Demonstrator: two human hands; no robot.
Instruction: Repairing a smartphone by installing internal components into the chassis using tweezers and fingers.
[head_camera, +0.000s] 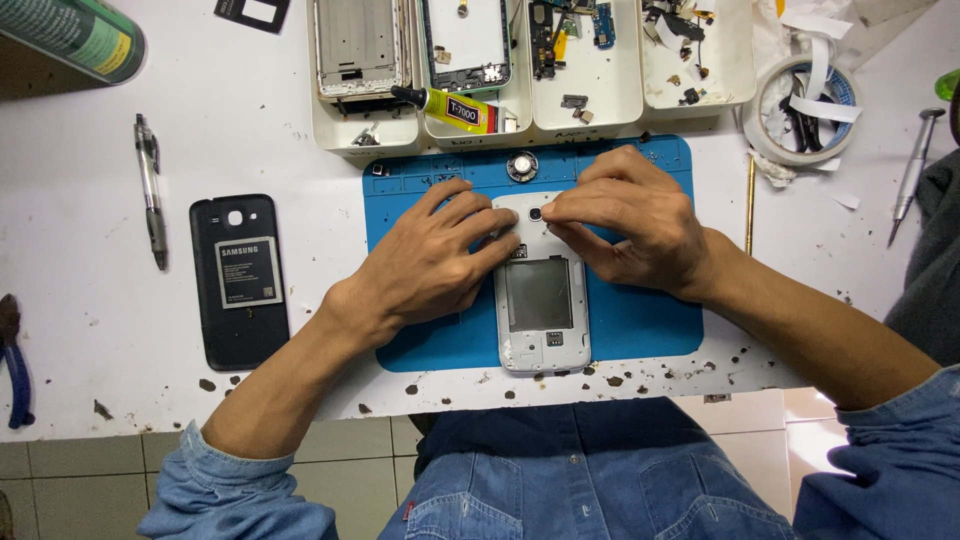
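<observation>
White phone, back cover off, lies face down in the middle of the blue mat, camera end pointing away from the person. Both hands sit on its top end: left hand comes in from the mat's left side with fingers laid flat on the upper-left corner, right hand from the right with fingertips pinched close just beside the camera lens. Neither hand is wrapped around anything; fingers are narrow, pressing on the frame. Whether something small sits under the right fingertips can't be told. Battery bay is open and bare below the fingers. Judgement on doing this well: left hand should pin the body flat to the mat so it doesn't skate, right hand works with light, even pressure along the edge near the lens, not on the glass. A round silver part rests at the mat's top edge, just beyond the phone; better not to knock it. Black back cover lies well left of the mat, a pen further left. Glue tube and white parts trays sit just above the mat, tape roll to its upper right, screwdriver beyond that, all on the white table.
</observation>
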